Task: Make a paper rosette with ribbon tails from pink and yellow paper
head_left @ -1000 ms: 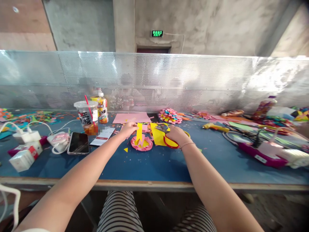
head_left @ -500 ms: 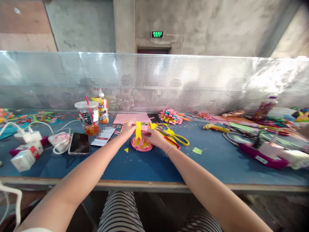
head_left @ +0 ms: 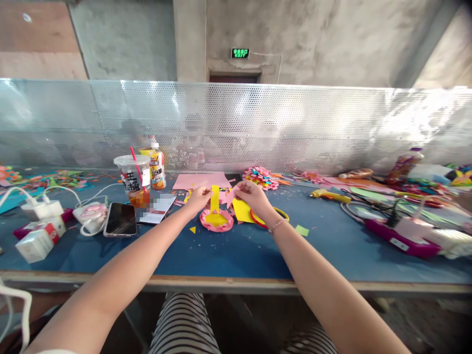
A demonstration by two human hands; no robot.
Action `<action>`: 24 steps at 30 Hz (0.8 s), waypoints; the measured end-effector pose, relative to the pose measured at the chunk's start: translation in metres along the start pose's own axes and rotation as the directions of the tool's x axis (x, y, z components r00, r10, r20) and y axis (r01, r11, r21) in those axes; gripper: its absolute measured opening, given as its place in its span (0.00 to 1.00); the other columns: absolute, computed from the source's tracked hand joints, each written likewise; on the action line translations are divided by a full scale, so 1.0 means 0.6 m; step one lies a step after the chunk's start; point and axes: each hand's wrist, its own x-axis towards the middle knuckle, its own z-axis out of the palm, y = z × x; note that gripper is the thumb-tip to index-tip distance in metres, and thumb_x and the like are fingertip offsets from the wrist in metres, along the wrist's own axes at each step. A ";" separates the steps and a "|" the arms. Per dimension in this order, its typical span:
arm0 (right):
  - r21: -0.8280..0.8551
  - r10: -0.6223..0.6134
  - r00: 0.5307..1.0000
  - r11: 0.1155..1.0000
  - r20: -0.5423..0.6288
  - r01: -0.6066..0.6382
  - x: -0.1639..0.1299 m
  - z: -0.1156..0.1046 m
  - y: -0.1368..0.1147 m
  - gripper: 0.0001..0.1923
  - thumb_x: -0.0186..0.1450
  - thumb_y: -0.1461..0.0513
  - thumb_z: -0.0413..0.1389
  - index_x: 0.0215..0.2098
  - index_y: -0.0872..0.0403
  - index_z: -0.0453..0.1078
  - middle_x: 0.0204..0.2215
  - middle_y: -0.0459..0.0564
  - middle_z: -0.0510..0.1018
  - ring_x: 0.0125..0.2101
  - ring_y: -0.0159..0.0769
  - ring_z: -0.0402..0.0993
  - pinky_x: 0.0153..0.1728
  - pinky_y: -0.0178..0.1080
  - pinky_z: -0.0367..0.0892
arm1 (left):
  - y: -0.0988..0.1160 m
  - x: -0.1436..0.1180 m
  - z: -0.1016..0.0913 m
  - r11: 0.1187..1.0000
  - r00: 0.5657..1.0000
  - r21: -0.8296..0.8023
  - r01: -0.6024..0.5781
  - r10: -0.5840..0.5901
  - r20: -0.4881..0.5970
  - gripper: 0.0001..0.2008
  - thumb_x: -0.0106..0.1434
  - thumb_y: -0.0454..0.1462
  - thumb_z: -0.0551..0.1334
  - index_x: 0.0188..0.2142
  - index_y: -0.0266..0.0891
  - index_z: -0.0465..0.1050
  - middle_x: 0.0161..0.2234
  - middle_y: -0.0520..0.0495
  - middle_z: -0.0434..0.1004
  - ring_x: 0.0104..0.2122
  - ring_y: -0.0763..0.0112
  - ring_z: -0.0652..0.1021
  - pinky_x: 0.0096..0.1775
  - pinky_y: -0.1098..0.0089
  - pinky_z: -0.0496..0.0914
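My left hand (head_left: pixel 199 200) pinches a notched yellow paper strip (head_left: pixel 215 197) and holds it upright above the blue table. Just to the right, my right hand (head_left: pixel 254 197) has its fingers closed on a pink paper strip (head_left: pixel 230 197). Below both strips lies a round pink paper flower (head_left: pixel 217 227) with a yellow centre. A yellow sheet of paper (head_left: pixel 242 211) rests beside the right hand. Scissors with red and yellow handles (head_left: pixel 282 214) are partly hidden behind my right wrist.
A drink cup (head_left: pixel 134 179), a juice bottle (head_left: pixel 158 168) and a phone (head_left: pixel 121 219) stand or lie to the left. Behind the hands are a pink sheet (head_left: pixel 199 180) and a multicoloured paper flower (head_left: pixel 260 178). Cables and a purple power strip (head_left: pixel 401 239) occupy the right.
My right hand has moved up and right from over the flower and now holds a pink strip. My left hand has shifted slightly right with the yellow strip.
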 end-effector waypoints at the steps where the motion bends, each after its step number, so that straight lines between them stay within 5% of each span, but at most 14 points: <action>1: 0.010 -0.009 1.000 1.000 0.010 0.009 -0.001 0.002 -0.001 0.11 0.52 0.59 0.55 0.31 0.54 0.61 0.26 0.45 0.70 0.28 0.29 0.70 0.34 0.36 0.68 | 0.001 -0.003 0.004 1.000 1.000 -0.005 0.007 -0.007 0.024 0.03 0.55 0.34 0.56 0.29 0.36 0.66 0.25 0.49 0.71 0.21 0.74 0.72 0.21 0.74 0.66; 11: -0.283 -0.082 0.995 0.954 0.055 0.094 -0.007 0.028 0.013 0.11 0.53 0.63 0.55 0.35 0.55 0.66 0.28 0.47 0.73 0.29 0.30 0.70 0.33 0.35 0.67 | 0.020 -0.027 0.028 0.992 0.991 -0.121 0.041 -0.024 0.134 0.05 0.56 0.37 0.58 0.30 0.37 0.66 0.22 0.53 0.69 0.19 0.76 0.71 0.23 0.73 0.68; 24: -0.379 -0.230 0.973 0.899 0.019 0.220 -0.013 0.031 -0.004 0.07 0.52 0.68 0.53 0.30 0.54 0.67 0.27 0.46 0.73 0.29 0.29 0.71 0.28 0.31 0.67 | 0.032 -0.036 0.024 0.959 0.965 -0.273 0.082 -0.008 0.262 0.13 0.50 0.38 0.64 0.35 0.35 0.68 0.27 0.50 0.72 0.24 0.74 0.74 0.26 0.72 0.70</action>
